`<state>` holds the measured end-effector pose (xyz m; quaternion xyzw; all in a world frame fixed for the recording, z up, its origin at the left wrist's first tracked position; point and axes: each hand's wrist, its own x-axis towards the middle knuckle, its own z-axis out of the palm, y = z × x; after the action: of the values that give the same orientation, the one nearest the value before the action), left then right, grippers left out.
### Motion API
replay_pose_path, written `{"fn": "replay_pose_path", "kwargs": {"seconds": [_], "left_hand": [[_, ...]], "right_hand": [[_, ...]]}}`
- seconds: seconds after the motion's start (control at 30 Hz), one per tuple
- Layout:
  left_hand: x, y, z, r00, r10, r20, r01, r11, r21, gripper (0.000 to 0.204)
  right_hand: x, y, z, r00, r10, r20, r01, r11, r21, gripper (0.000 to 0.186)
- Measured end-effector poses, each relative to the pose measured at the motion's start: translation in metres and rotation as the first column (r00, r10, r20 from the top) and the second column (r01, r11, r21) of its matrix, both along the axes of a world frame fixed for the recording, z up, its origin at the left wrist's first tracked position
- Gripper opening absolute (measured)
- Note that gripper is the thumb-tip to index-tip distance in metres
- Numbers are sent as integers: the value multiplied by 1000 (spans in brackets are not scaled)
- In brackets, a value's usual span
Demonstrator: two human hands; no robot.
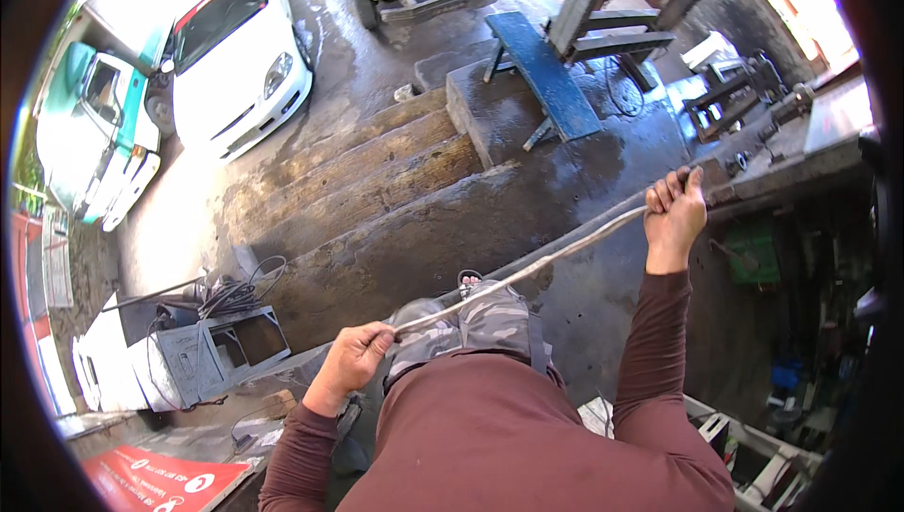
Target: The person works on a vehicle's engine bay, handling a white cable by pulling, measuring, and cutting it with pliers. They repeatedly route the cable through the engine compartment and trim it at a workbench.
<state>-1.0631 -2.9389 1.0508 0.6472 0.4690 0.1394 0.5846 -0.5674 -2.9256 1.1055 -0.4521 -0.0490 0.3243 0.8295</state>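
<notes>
Head view: the left fingers (371,332) and the right fingers (664,194) are curled shut on a long pale rope (maybe a cord), which runs between them. If one hand's fingers get loose, the rope could slip and drop below them.

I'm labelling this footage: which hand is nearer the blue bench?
The right hand, higher in the picture, gripping the pale cord; the left hand grips it lower down, farther from the blue bench.
</notes>
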Motion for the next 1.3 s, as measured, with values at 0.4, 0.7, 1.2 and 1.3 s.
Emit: {"fn": "replay_pose_path", "kwargs": {"seconds": [0.4, 0.7, 1.2, 1.3], "left_hand": [[-2, 274, -180, 984, 136, -116, -134, 991, 27, 25], [-31, 514, -237, 805, 553, 213, -510, 830, -227, 13], [139, 896, -355, -283, 669, 688, -691, 355, -630, 32], [175, 974, -355, -240, 614, 752, -676, 450, -584, 29]], "right_hand": [[-41, 297, -88, 966, 151, 210, -176, 979, 101, 29], [4, 483, -248, 975, 169, -144, -160, 984, 76, 24], [60, 837, -463, 910, 215, -355, -174, 974, 145, 28], [71, 886, -469, 942, 142, -305, -115, 988, 106, 25]]}}
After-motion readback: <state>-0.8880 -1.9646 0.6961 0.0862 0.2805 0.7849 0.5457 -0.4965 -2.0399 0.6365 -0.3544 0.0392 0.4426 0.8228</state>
